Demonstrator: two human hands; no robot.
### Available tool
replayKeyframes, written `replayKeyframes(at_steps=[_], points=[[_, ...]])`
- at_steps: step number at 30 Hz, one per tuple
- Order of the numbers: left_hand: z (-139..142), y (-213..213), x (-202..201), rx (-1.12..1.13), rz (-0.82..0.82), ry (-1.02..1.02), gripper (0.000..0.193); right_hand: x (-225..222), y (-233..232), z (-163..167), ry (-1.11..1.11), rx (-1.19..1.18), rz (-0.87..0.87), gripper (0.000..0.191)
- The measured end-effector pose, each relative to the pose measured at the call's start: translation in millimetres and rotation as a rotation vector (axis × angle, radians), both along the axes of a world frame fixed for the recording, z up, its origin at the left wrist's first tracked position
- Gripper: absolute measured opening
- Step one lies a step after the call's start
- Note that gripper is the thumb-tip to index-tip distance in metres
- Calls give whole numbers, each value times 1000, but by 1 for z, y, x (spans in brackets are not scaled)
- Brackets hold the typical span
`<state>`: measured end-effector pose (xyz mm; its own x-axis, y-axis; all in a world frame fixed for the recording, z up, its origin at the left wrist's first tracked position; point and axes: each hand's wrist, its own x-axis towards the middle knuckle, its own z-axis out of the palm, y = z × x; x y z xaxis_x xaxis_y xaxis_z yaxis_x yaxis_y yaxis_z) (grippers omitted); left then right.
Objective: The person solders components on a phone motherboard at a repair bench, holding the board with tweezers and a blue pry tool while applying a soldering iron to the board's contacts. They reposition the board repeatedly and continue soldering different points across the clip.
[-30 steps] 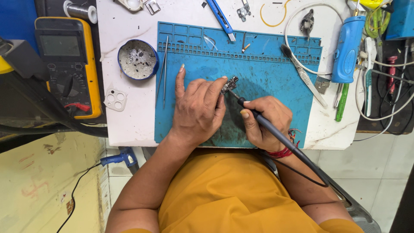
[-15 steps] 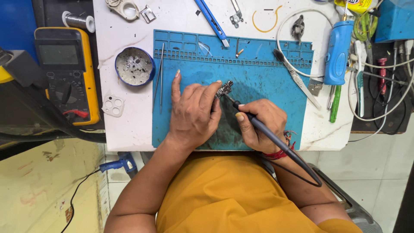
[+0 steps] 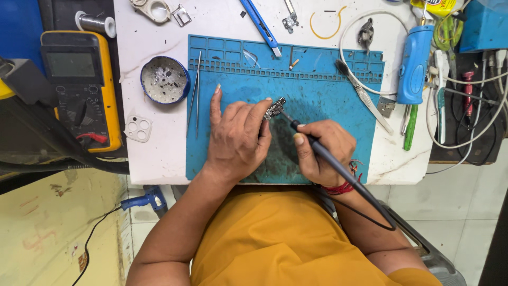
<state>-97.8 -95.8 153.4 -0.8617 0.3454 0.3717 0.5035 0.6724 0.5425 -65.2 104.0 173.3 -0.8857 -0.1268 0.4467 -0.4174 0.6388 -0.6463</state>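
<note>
Overhead view of a person in an orange shirt seated at a white surface (image 3: 159, 153), working over a blue silicone mat (image 3: 317, 95).

The left hand (image 3: 235, 140) lies palm down on the mat, index finger stretched forward, the other fingers curled so that their tips press on a small metal part (image 3: 275, 108) near the middle of the mat. The grip is closed on that part, pinning it against the mat.

The right hand (image 3: 323, 151) holds a dark soldering iron (image 3: 328, 159) like a pen, its grip closed around the handle. The iron's tip touches the small metal part just beside the left fingertips. The iron's cable runs back over the wrist, which wears a red thread band (image 3: 338, 188).

Left of the mat, on the surface, sit a round blue tin (image 3: 165, 79) with grey residue, a pair of thin tweezers (image 3: 196, 90) along the mat's edge, and a white plastic camera frame (image 3: 138, 128). Further left is a yellow multimeter (image 3: 79, 85).

At the mat's top edge lies a blue utility knife (image 3: 260, 24). To the right are a second pair of tweezers (image 3: 365, 98), a blue cylindrical tool (image 3: 414, 58), a green pen-shaped tool (image 3: 410, 127) and tangled white cables (image 3: 460, 106).
</note>
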Motion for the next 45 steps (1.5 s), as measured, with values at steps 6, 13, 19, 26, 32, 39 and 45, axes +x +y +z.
replayKeyframes(at_steps=[6,13,19,26,32,39,45], points=[[3,1,-1,-9,7,0,46,1,-2,4,-18,1,-33,10],[6,1,-1,-22,89,-7,30,-1,-1,3,-3,29,45,12],[6,1,-1,-27,87,-2,25,-1,-1,2,-2,13,11,11],[5,0,0,-22,85,-6,25,0,-1,3,3,18,1,12],[4,0,0,-14,77,-21,24,0,-2,2,-6,47,21,12],[5,0,-1,-18,76,-12,24,-3,-3,3,3,51,51,13],[4,0,1,-18,63,-28,26,-2,-4,4,-22,32,70,14]])
